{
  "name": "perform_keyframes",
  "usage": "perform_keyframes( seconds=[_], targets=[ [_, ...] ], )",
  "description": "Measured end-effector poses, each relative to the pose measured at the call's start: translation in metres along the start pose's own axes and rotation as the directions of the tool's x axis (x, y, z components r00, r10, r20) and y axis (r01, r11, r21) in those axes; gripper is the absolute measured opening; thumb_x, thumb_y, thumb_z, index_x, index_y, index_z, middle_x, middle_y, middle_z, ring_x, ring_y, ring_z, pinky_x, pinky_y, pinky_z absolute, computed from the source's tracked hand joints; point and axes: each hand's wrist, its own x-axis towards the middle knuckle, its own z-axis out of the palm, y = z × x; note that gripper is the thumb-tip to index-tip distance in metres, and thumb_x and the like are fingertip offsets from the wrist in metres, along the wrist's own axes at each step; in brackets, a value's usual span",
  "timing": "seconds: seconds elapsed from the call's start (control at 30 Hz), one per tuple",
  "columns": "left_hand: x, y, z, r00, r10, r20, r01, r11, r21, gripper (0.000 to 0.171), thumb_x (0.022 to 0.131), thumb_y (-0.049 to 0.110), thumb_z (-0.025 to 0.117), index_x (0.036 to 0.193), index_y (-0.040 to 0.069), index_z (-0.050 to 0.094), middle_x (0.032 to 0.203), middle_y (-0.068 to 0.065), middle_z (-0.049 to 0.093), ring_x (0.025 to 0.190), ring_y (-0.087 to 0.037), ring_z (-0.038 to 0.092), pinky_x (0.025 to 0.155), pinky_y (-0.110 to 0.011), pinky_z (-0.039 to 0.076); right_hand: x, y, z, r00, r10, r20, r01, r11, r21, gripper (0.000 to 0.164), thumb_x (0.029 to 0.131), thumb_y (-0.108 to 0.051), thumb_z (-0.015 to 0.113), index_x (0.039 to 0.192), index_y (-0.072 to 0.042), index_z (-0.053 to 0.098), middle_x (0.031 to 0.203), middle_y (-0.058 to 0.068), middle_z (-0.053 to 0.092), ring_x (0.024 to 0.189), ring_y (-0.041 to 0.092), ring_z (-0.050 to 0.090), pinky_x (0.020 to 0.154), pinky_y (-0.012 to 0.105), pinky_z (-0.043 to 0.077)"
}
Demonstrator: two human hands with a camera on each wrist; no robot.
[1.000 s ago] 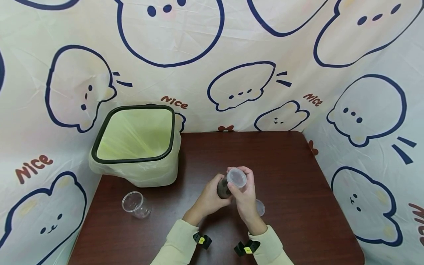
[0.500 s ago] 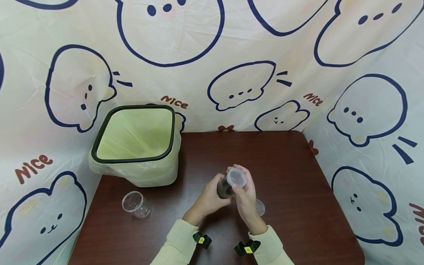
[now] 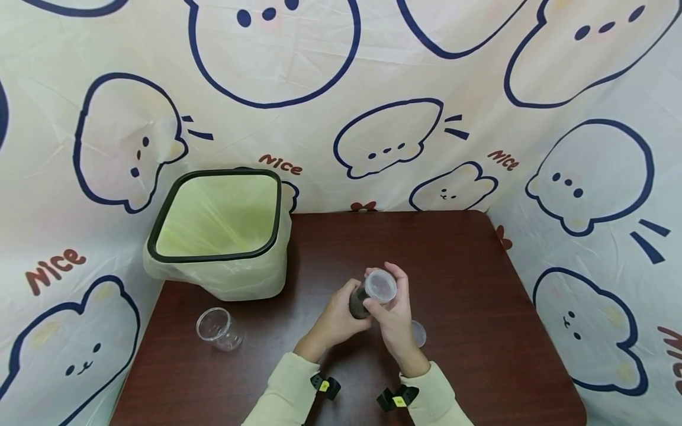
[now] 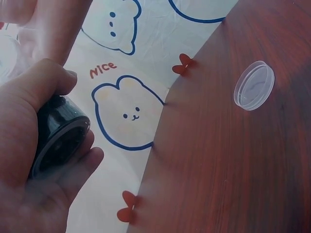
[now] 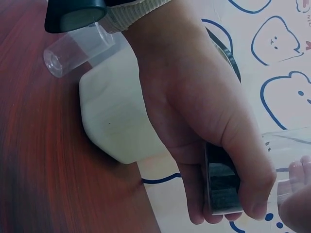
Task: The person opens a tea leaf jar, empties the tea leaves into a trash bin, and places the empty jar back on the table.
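My left hand [image 3: 338, 313] grips the dark lower part of a jar [image 3: 361, 303]. The jar's clear round top [image 3: 381, 286] tilts up toward the head camera. Around that top, my right hand [image 3: 394, 325] lays its thumb on the near side and fingers on the far side. In the left wrist view, the dark end of the jar [image 4: 60, 131] shows between left thumb and fingers. Whether the dark part is contents or the wall, I cannot tell. Behind the right wrist, a clear round lid [image 3: 418, 334] lies on the table, partly hidden.
A lined bin with a dark rim [image 3: 213, 258] stands at the back left of the brown table [image 3: 479, 284]. In front of it lies a clear jar [image 3: 218, 329]. Patterned cloth [image 3: 319, 71] hangs behind and along the sides.
My right thumb and fingers have shifted on the jar's clear top: the thumb lies further left now, and a finger reaches out more. Jar and left hand have barely moved.
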Motion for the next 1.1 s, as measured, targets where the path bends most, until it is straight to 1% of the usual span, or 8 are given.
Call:
perform_keyframes(
  seconds=[0.27,0.37,0.47,0.53,0.67,0.77,0.97,1.1],
  targets=[
    [-0.0001,0.0005,-0.0002,1.000,-0.011,0.006,0.011,1.000,-0.009,0.053,0.069,0.016,0.081,0.112,0.015,0.050,0.103,0.003,0.059,0.088,-0.013,0.056,0.079,-0.034,0.046,-0.0004,-0.0010,0.0031,0.999,0.020,-0.049,-0.021,1.000,-0.011,0.060,0.079,0.000,0.072,0.121,-0.005,0.029,0.125,0.029,0.049,0.119,0.028,0.049,0.101,0.032,0.035],
    [-0.0003,0.0009,-0.0003,1.000,-0.009,0.006,0.009,1.000,-0.005,0.052,0.069,0.017,0.081,0.111,0.015,0.050,0.103,0.003,0.059,0.089,-0.013,0.056,0.080,-0.034,0.047,-0.0003,-0.0009,0.0034,0.998,0.023,-0.052,-0.024,1.000,-0.012,0.057,0.080,0.000,0.071,0.120,-0.006,0.030,0.124,0.024,0.053,0.119,0.028,0.049,0.101,0.032,0.034],
    [-0.0005,0.0010,-0.0001,1.000,-0.010,0.008,0.010,1.000,-0.003,0.052,0.070,0.018,0.080,0.112,0.015,0.049,0.104,0.003,0.059,0.090,-0.012,0.056,0.081,-0.034,0.047,0.0002,-0.0005,0.0032,0.998,0.019,-0.052,-0.020,1.000,-0.012,0.055,0.081,0.000,0.070,0.120,-0.005,0.030,0.122,0.018,0.056,0.118,0.027,0.049,0.101,0.033,0.035],
    [-0.0005,0.0008,0.0000,1.000,-0.016,0.009,0.016,1.000,-0.007,0.053,0.069,0.019,0.081,0.112,0.015,0.049,0.104,0.003,0.059,0.090,-0.012,0.056,0.081,-0.034,0.047,0.0006,-0.0003,0.0029,0.999,0.017,-0.052,-0.018,1.000,-0.010,0.055,0.082,-0.001,0.069,0.120,-0.005,0.031,0.121,0.017,0.056,0.117,0.027,0.050,0.101,0.033,0.035],
    [-0.0006,0.0002,0.0001,1.000,-0.020,0.007,0.020,1.000,-0.014,0.054,0.069,0.019,0.081,0.112,0.016,0.049,0.105,0.004,0.059,0.091,-0.011,0.056,0.082,-0.034,0.047,0.0006,0.0000,0.0023,0.999,0.020,-0.050,-0.020,1.000,-0.012,0.052,0.083,-0.003,0.068,0.121,-0.004,0.033,0.121,0.019,0.055,0.117,0.027,0.050,0.101,0.033,0.035],
    [-0.0008,-0.0002,0.0000,1.000,-0.019,0.006,0.020,1.000,-0.016,0.054,0.069,0.018,0.081,0.113,0.016,0.049,0.104,0.005,0.059,0.091,-0.011,0.056,0.082,-0.034,0.047,0.0002,0.0001,0.0018,0.999,0.017,-0.044,-0.018,1.000,-0.019,0.050,0.085,-0.002,0.066,0.123,-0.002,0.033,0.122,0.023,0.053,0.118,0.031,0.048,0.101,0.034,0.034],
    [-0.0012,0.0000,-0.0004,1.000,-0.017,0.006,0.017,1.000,-0.014,0.054,0.069,0.018,0.081,0.113,0.016,0.049,0.105,0.005,0.059,0.091,-0.010,0.056,0.083,-0.034,0.046,0.0006,0.0006,0.0003,1.000,-0.012,-0.008,0.012,1.000,-0.028,0.051,0.086,0.000,0.061,0.128,0.006,0.032,0.125,0.033,0.045,0.118,0.034,0.047,0.101,0.035,0.035],
    [-0.0013,0.0005,-0.0007,1.000,-0.020,0.010,0.020,1.000,-0.012,0.054,0.070,0.019,0.081,0.113,0.016,0.049,0.105,0.005,0.059,0.092,-0.010,0.056,0.083,-0.034,0.046,0.0004,0.0006,-0.0005,1.000,-0.020,0.015,0.020,1.000,-0.020,0.050,0.088,0.000,0.058,0.130,0.009,0.032,0.126,0.029,0.046,0.119,0.033,0.046,0.101,0.035,0.035]
  ],
)
